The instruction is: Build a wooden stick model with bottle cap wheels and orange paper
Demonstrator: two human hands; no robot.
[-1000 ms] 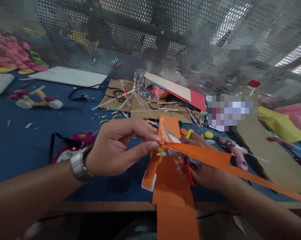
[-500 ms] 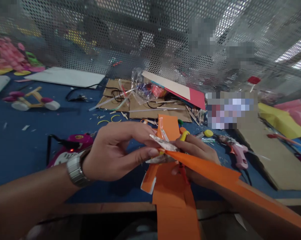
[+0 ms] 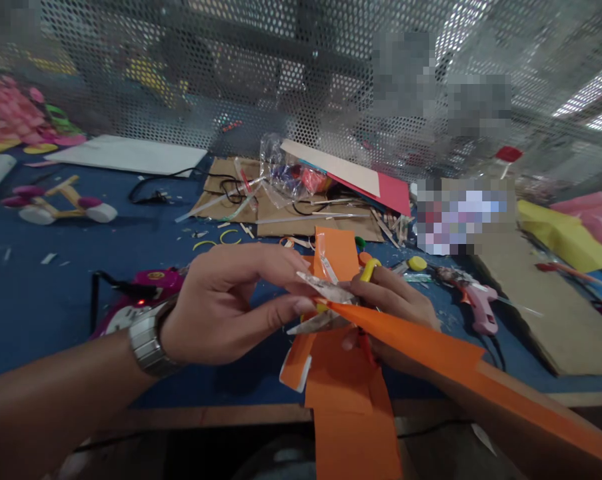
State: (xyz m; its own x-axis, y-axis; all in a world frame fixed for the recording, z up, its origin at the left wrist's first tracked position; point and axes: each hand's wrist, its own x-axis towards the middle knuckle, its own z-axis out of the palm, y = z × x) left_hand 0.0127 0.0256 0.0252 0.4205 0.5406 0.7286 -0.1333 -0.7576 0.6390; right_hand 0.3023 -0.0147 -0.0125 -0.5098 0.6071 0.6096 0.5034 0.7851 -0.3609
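Observation:
My left hand (image 3: 235,300), with a metal watch at the wrist, pinches the narrow end of an orange paper strip (image 3: 405,337) between thumb and fingers. That strip runs right across my right forearm. Scissors (image 3: 321,323) with yellow and red handles are in my right hand (image 3: 398,297), their two blades parted around the strip near my left thumb. Beneath both hands lies more orange paper (image 3: 338,373), a long piece hanging over the table's front edge. Part of the handles is hidden by my right fingers.
A pink glue gun (image 3: 481,307) lies right of my right hand, beside a cardboard sheet (image 3: 571,320). Left of my wrist sits a magenta device (image 3: 155,283) with a red light. Cardboard scraps (image 3: 275,223), a small wheeled wooden model (image 3: 61,203) and a mesh panel (image 3: 241,80) stand farther back.
The scissor blades have spread slightly wider, the lower one swinging down and left. Both hands keep nearly the same place, and the paper is still held.

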